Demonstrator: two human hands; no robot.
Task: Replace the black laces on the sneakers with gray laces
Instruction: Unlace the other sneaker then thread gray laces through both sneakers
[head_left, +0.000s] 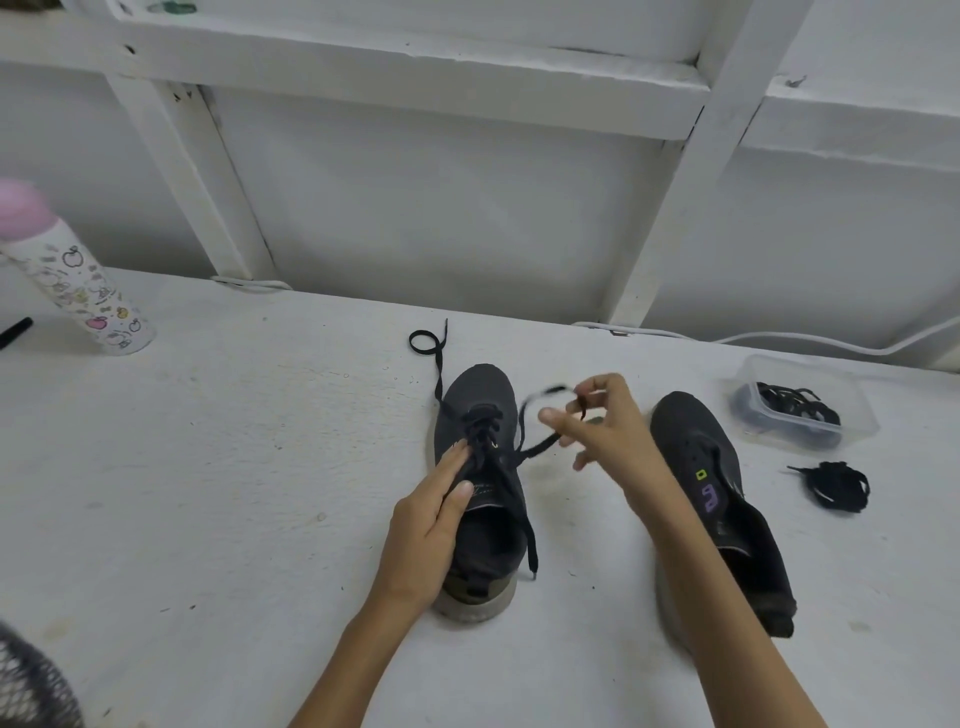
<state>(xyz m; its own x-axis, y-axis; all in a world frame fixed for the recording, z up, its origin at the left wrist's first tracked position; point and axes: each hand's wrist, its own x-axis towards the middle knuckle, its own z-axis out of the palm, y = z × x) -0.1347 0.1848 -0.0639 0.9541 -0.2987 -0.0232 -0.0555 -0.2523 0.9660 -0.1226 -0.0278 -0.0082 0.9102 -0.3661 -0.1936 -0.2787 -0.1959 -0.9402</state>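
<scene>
A dark sneaker stands toe-away at the middle of the white table, with a black lace threaded through its eyelets. My left hand lies on its tongue with straight fingers pressing down. My right hand, raised just right of the shoe, pinches a blurred loop of that lace that runs back to the eyelets. One lace end trails past the toe in a curl; the other hangs by the heel. A second dark sneaker without laces lies to the right, partly behind my right forearm.
A clear plastic tub holding dark laces sits at the far right, with a bundled black lace in front of it. A decorated bottle with a pink cap stands at far left. A white cable runs along the back wall.
</scene>
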